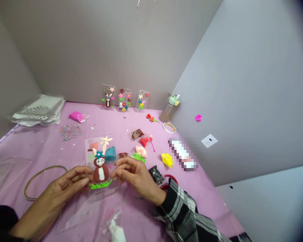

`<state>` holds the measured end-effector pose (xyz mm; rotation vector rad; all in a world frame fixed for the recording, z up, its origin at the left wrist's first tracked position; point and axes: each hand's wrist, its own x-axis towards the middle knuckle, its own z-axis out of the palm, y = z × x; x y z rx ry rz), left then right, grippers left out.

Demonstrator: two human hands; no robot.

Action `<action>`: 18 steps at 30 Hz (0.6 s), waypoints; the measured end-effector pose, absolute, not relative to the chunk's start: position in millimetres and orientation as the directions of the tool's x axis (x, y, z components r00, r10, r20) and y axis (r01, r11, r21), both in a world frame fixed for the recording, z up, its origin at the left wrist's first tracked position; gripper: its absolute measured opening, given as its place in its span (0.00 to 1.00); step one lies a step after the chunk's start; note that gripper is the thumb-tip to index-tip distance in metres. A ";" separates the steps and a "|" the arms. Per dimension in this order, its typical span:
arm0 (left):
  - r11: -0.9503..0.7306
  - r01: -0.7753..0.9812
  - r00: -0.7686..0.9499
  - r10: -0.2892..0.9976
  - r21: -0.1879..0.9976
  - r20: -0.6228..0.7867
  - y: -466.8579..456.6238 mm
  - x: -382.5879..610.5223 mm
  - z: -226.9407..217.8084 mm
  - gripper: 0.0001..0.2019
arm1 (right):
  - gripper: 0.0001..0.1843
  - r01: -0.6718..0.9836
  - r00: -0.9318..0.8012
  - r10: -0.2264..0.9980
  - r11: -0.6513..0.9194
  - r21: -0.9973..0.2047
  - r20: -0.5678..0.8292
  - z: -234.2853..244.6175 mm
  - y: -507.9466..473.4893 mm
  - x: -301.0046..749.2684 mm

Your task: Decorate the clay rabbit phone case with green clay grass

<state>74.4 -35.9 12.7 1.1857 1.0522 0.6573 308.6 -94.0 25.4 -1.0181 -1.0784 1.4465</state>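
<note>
A clear phone case [115, 191] is held up over the pink tablecloth between my two hands. On its face is a brown clay rabbit [101, 171] with a white belly, pale ears and a blue flower. A strip of green clay grass [101, 185] runs below the rabbit, and a pale clay flower [106, 140] sits at the top. My left hand [72, 183] pinches the case's left edge with thumb and fingers. On the opposite edge, the fingers of my right hand [133, 176] are closed. A blue clay packet shows through the case.
Clay packets in brown [137, 134], red [145, 141], yellow [167, 160] and black [156, 175] lie to the right. Three decorated cases [125, 100] lean on the back wall beside a bottle [169, 107]. A hoop [30, 181] lies left; a white packet [116, 232] is in front.
</note>
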 end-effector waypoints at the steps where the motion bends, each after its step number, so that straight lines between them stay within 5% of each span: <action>1: 0.273 0.111 0.392 0.872 0.956 -0.294 -36.0 74.3 13.3 0.22 | 0.16 -0.223 -0.143 0.988 -0.084 -0.971 -0.052 25.2 -94.1 308.8; 18: 0.343 -0.031 0.478 0.830 0.939 -0.288 -44.5 74.7 18.8 0.14 | 0.17 -0.212 -0.155 0.987 -0.075 -0.974 -0.043 27.8 -94.5 308.0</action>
